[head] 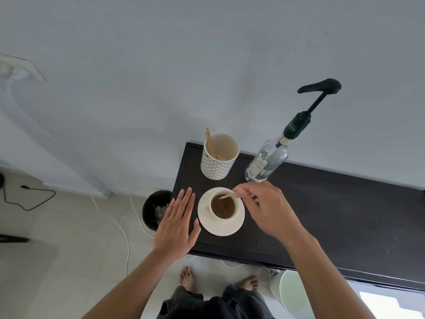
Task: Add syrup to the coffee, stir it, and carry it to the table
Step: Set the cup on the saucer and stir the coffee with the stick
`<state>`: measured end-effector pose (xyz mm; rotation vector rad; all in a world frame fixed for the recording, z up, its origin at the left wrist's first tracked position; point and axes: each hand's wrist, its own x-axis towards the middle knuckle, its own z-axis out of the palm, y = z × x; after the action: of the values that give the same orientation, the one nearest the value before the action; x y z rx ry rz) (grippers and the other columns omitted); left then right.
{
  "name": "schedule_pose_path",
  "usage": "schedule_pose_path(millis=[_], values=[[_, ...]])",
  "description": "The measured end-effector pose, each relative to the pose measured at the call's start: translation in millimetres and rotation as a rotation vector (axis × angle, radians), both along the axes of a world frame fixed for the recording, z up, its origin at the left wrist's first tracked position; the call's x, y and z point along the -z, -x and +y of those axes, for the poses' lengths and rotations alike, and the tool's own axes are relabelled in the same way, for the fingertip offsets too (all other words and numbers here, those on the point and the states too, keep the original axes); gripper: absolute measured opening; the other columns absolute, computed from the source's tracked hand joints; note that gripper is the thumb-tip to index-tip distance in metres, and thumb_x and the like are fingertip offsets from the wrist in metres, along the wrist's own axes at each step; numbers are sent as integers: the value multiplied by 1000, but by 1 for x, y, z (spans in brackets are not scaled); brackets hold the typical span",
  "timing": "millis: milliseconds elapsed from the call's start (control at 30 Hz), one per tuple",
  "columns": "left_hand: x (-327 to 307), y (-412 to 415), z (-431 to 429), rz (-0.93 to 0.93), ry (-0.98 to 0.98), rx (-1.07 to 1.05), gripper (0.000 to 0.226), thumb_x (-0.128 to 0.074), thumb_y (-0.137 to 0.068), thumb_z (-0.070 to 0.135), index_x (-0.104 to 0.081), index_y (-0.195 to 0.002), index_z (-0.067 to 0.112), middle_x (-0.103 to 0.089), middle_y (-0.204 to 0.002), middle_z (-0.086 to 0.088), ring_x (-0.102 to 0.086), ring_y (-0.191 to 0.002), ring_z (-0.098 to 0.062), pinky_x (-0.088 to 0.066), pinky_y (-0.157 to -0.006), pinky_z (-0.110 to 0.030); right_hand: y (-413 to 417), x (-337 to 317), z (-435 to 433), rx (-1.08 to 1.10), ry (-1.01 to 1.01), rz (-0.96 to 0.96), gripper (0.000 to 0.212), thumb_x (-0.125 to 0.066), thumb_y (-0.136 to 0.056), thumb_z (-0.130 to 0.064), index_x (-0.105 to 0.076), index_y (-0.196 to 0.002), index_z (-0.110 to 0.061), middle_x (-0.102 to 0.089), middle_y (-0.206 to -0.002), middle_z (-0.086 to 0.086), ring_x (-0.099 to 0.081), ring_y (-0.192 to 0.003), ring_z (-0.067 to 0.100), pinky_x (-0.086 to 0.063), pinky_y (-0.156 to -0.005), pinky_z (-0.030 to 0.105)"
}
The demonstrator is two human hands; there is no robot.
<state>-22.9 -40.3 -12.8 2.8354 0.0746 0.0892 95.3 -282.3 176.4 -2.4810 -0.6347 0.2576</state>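
The right hand (268, 208) pinches a pale wooden stirrer (226, 195) slanting leftward into the cream coffee cup (222, 206) on its saucer (208, 221), while the left hand (178, 223), open and flat, hovers just left of the saucer on the dark shelf top (322, 217).

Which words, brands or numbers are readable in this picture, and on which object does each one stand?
Black pump collar of the syrup bottle: a white word in capitals, seemingly ending "...SSEIRE"; the first letters are too blurred to read.
Paper label on the bottle's glass: small print and a barcode, too small to read.
Patterned cup, coffee cup and saucer: no text.
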Motion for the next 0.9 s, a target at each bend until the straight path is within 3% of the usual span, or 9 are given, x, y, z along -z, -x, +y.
schedule_pose_path(millis=[67,200,333,433,533,633,700,800,900], values=[[-1,0,0,4,5,0,77,-36,-117,50,-18,-182,13,-7,-193,-3,-6,-179,-22,-24,-143,-49,1,0,0,-30,20,68,24,-61,-114,-43,-84,-116,-34,-76,-105,-19,-71,-98,7,-59,-88,28],[-1,0,0,6,6,-3,77,-37,-117,49,-18,-182,13,-7,-193,-3,-7,-179,-22,-24,-143,-49,-7,3,-5,140,180,-88,21,-63,-113,-36,-82,-108,-29,-72,-99,-4,-69,-85,14,-59,-71,30],[0,0,0,13,-1,-6,77,-36,-117,50,-15,-183,14,-6,-193,-2,-5,-179,-22,-24,-143,-49,-2,-1,2,61,39,-32,22,-64,-115,-34,-85,-114,-30,-77,-101,-14,-66,-98,10,-57,-84,30],[1,-1,1,9,2,-3,77,-36,-117,51,-16,-183,14,-6,-193,-2,-5,-179,-22,-23,-144,-49,1,-3,5,21,48,65,25,-63,-113,-44,-87,-114,-34,-74,-94,-21,-70,-92,5,-59,-82,28],[2,-1,1,13,-5,-7,78,-35,-117,51,-15,-183,15,-5,-193,-2,-4,-179,-21,-23,-144,-49,-4,-1,0,127,170,-26,25,-63,-111,-43,-86,-110,-32,-68,-91,-16,-67,-82,7,-52,-68,25],[3,0,1,9,-10,-5,78,-36,-117,51,-16,-183,14,-4,-193,-1,-3,-179,-21,-22,-144,-48,-6,-1,0,182,171,-69,21,-65,-113,-39,-85,-113,-32,-72,-101,-6,-68,-89,12,-57,-73,30],[3,0,0,14,-10,-7,78,-35,-117,52,-15,-183,15,-4,-193,-1,-3,-179,-21,-22,-144,-48,-4,-2,4,133,58,-17,20,-67,-113,-36,-87,-111,-32,-75,-98,-15,-70,-92,10,-55,-78,24],[2,0,0,14,1,-7,77,-34,-117,52,-15,-183,15,-4,-193,-1,-4,-179,-21,-22,-144,-48,2,-5,7,47,18,93,20,-68,-112,-41,-87,-108,-37,-70,-85,-33,-70,-98,-7,-46,-71,8],[1,0,0,13,4,-9,77,-34,-117,52,-17,-183,15,-6,-193,-1,-5,-179,-21,-22,-144,-48,-3,0,0,107,133,30,21,-66,-110,-39,-85,-105,-32,-72,-89,-18,-70,-87,9,-54,-71,19]])
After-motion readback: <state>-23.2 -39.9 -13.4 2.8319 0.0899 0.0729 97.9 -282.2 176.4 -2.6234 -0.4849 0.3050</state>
